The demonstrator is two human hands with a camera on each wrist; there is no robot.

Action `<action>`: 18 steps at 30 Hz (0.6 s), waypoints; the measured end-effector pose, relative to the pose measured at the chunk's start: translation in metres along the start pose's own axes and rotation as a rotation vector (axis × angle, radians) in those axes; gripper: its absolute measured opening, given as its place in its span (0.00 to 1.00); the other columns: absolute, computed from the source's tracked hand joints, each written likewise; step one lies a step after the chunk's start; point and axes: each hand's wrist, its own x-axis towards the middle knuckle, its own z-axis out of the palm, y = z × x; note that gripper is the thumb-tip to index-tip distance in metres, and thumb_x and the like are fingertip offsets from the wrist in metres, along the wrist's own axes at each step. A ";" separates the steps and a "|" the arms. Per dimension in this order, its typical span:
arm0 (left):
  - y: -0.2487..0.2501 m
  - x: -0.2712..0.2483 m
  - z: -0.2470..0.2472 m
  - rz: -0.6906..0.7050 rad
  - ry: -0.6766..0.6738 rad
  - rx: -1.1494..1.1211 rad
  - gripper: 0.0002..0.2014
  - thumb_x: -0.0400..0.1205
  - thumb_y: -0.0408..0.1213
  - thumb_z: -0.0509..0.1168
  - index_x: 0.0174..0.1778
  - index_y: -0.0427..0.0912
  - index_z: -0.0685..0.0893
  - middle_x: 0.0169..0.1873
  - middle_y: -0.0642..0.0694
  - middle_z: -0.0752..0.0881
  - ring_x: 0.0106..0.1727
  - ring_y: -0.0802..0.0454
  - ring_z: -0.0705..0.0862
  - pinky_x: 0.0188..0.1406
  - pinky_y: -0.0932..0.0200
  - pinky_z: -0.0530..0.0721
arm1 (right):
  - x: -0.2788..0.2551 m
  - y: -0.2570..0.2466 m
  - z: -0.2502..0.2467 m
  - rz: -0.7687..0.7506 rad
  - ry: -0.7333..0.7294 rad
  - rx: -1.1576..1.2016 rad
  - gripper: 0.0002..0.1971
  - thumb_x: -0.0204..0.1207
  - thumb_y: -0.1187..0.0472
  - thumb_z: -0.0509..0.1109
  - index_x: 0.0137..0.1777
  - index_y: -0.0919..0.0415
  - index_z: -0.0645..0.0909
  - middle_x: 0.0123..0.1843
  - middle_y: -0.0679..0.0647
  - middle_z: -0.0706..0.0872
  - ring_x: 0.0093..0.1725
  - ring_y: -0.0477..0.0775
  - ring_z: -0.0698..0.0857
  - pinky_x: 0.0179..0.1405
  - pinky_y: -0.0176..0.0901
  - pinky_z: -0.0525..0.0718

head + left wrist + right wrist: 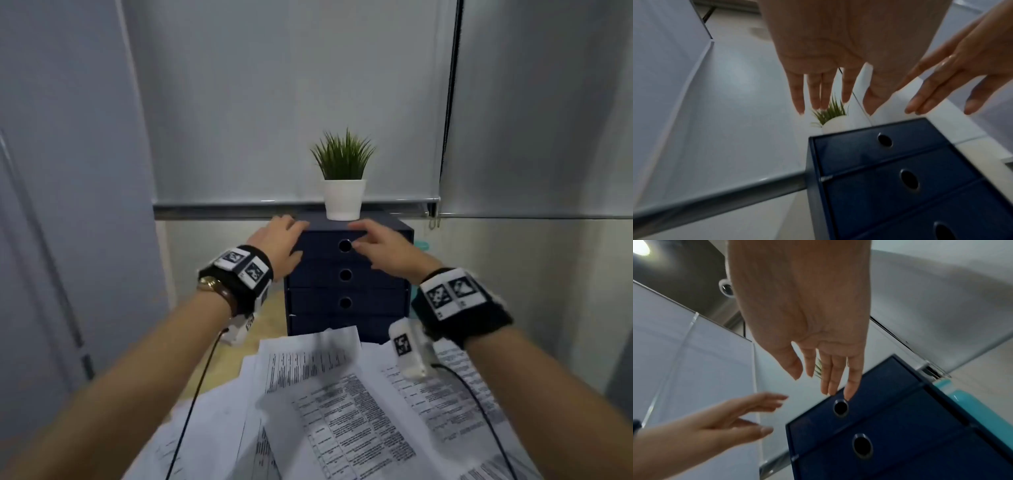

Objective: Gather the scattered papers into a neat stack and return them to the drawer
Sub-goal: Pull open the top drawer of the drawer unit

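Printed papers (342,394) lie loose and overlapping on the desk in front of a dark blue drawer unit (346,291). Its drawers sit pushed in, each with a round finger hole; papers hide the lowest front in part. My left hand (294,240) is open at the unit's top left corner, fingers straight (828,65); contact is unclear. My right hand (363,236) is open over the top drawer (325,245), holding nothing. In the right wrist view its fingers (830,374) point down, one fingertip just above the top hole (840,407).
A green plant in a white pot (343,198) stands on the unit's top, just behind both hands. A teal object (966,402) sits to the unit's right. A window blind and sill run behind. Wrist-camera cables trail over the papers.
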 end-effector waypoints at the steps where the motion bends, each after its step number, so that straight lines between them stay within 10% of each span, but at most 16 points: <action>1: 0.004 0.000 0.006 -0.025 -0.022 0.017 0.33 0.82 0.43 0.63 0.82 0.44 0.59 0.76 0.39 0.67 0.76 0.40 0.68 0.73 0.46 0.72 | 0.001 0.002 0.011 0.016 0.031 0.028 0.24 0.84 0.60 0.61 0.79 0.52 0.65 0.68 0.58 0.80 0.61 0.54 0.80 0.55 0.44 0.78; 8: 0.012 0.007 0.040 -0.080 -0.110 0.035 0.41 0.81 0.45 0.64 0.85 0.44 0.48 0.84 0.42 0.52 0.85 0.44 0.52 0.82 0.46 0.61 | 0.014 0.015 0.073 0.100 0.227 0.355 0.33 0.83 0.67 0.60 0.84 0.53 0.50 0.81 0.60 0.65 0.80 0.57 0.66 0.71 0.46 0.70; 18: 0.001 0.013 0.050 -0.142 -0.098 0.012 0.40 0.83 0.43 0.61 0.85 0.43 0.43 0.85 0.48 0.45 0.86 0.51 0.45 0.83 0.43 0.54 | 0.041 0.007 0.087 0.173 0.412 0.770 0.35 0.82 0.67 0.60 0.83 0.47 0.48 0.77 0.61 0.69 0.73 0.53 0.72 0.66 0.43 0.70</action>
